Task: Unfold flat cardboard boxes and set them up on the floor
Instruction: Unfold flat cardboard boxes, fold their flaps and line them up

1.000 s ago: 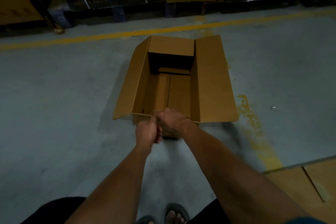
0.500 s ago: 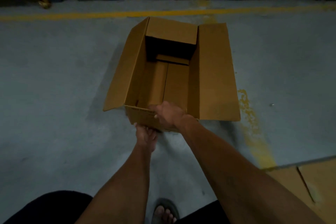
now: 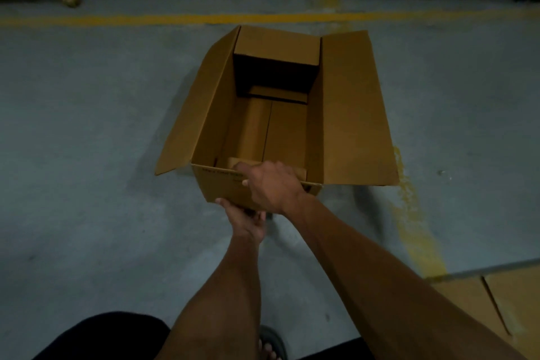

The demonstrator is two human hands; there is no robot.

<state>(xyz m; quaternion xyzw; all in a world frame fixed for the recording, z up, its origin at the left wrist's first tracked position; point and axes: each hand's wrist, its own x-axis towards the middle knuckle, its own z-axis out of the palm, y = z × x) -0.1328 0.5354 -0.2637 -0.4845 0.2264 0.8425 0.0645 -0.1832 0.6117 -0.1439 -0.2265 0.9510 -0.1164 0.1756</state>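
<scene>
- Left hand gripping under box near flap, fingers curled.
- Right hand curled over flap's top edge, probably pinching.
- Fold flap fully outward, keep base flat on floor.

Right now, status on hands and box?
Right hand grips over near flap. Left hand holds its lower edge. Cardboard box open, upright on floor. Nothing in the way.

Left hand fingertips hidden under box.
</scene>
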